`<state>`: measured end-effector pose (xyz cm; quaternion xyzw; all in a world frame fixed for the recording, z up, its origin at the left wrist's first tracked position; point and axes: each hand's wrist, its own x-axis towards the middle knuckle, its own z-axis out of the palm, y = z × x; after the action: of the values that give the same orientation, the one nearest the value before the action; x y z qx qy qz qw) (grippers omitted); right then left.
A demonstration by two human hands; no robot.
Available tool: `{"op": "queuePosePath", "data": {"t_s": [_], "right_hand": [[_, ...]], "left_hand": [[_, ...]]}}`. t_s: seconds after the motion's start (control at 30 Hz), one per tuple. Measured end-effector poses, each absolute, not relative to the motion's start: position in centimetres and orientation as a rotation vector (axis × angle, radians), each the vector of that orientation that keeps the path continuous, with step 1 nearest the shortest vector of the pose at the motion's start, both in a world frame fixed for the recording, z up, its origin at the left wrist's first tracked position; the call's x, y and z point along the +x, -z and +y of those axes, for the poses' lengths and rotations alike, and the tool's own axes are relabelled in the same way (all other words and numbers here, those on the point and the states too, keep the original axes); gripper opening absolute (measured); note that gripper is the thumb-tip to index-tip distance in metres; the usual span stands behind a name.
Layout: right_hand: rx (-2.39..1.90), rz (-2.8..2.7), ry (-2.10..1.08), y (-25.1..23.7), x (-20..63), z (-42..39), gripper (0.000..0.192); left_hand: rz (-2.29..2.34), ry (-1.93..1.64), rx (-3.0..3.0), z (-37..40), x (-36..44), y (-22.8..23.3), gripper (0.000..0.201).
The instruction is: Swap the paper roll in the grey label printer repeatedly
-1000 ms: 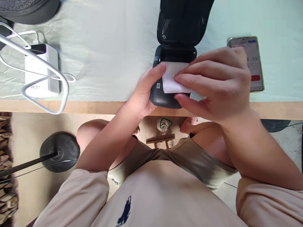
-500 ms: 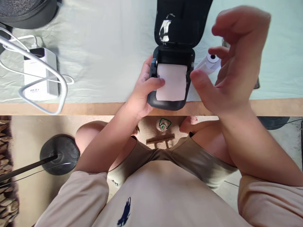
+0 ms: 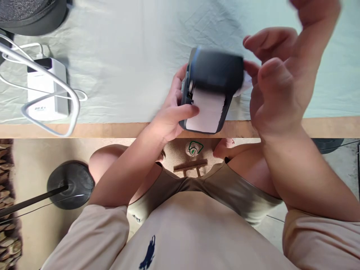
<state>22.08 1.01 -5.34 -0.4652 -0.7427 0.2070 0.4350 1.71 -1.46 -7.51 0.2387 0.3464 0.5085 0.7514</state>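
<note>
My left hand [image 3: 172, 114] is closed around the left side of a small black thermal printer [image 3: 183, 123], held above the table's front edge. Its thumb rests on the white paper roll [image 3: 207, 114] inside the printer body. The printer's dark lid [image 3: 216, 69], blurred by motion, is part-way down over the upper part of the paper. To its right, my right hand [image 3: 287, 82] has its fingers apart and holds nothing; one fingertip is at the lid's right edge, though contact is hard to tell. Behind the printer, a loose piece of white paper [image 3: 245, 85] is mostly hidden.
On the table's left stands a white power bank [image 3: 47, 95] with a looped white cable [image 3: 76, 112] hanging over the wooden edge [image 3: 118, 130]. A round black object [image 3: 33, 20] sits at the back left. Below are a black stand base [image 3: 70, 183] and my legs.
The printer's lid has swung from upright down toward the body. My right hand has shifted up and to the right, its fingers spreading. My left hand keeps its hold, the printer slightly tilted.
</note>
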Motion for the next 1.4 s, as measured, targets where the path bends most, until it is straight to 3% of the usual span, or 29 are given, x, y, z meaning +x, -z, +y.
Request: {"op": "queuePosePath", "data": {"t_s": [0.13,0.3,0.57,0.63,0.73,0.83,0.97,1.1,1.4], "right_hand": [[-0.886,-1.868,-0.525,7.1,22.8,0.9,0.046],[-0.889,-1.894,-0.499,7.4,22.0,0.5,0.035],[-0.941,-2.051,-0.482,5.7,21.7,0.0,0.028],[-0.948,-2.06,-0.456,5.4,21.8,-0.1,0.025],[-0.924,-2.076,-0.37,5.2,22.1,-0.1,0.023],[-0.907,-2.086,-0.209,5.4,22.8,0.1,0.032],[-0.864,-2.11,-0.226,6.0,23.5,0.2,0.051],[-0.942,-2.125,-0.331,5.4,23.7,-0.1,0.061],[-1.099,-1.739,-0.132,4.4,22.5,-1.0,0.034]], "left_hand": [[0.763,-1.12,0.545,-1.5,1.8,7.1,0.093],[0.728,-1.115,0.528,-1.6,2.0,6.7,0.063],[0.874,-1.004,0.445,-1.6,1.6,7.3,0.038],[0.904,-0.992,0.442,-1.4,1.8,6.9,0.041],[0.889,-0.988,0.352,-0.9,2.5,5.8,0.06],[0.908,-0.983,0.179,-0.3,3.2,4.9,0.069],[0.917,-1.067,0.212,0.0,3.4,5.2,0.066],[0.965,-1.086,0.275,0.0,3.3,5.9,0.05],[0.831,-1.011,0.334,-0.3,3.1,5.8,0.055]]}}
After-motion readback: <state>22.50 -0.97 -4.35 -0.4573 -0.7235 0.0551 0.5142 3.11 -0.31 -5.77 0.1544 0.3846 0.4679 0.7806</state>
